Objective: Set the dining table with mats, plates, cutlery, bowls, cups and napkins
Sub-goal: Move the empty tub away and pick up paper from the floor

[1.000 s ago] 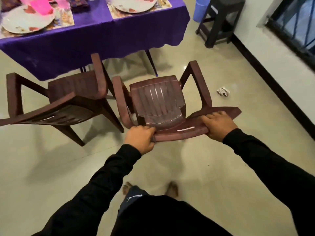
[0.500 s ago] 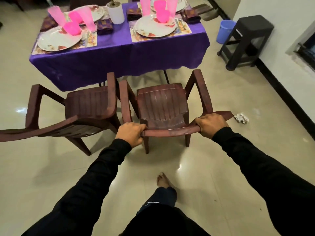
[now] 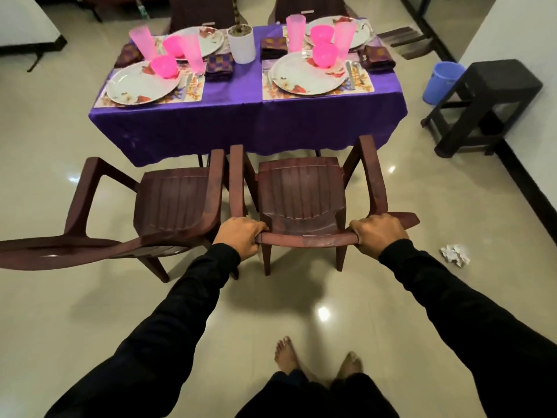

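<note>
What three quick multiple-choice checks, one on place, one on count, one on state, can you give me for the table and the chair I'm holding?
1. Where does the white pot stand?
A. on the floor
B. on the purple tablecloth between the two near place settings
C. on the black stool

2. How many pink tumblers are on the table?
A. two
B. four
C. six

3. What are the hands doing?
A. both grip the top rail of the right-hand chair
B. both hang free
C. one lifts a plate

Answers: 1 B, the pot sits mid-table on the cloth. 2 B, two tall tumblers stand left and two right. 3 A, the left hand and right hand curl round the chair's backrest.
</note>
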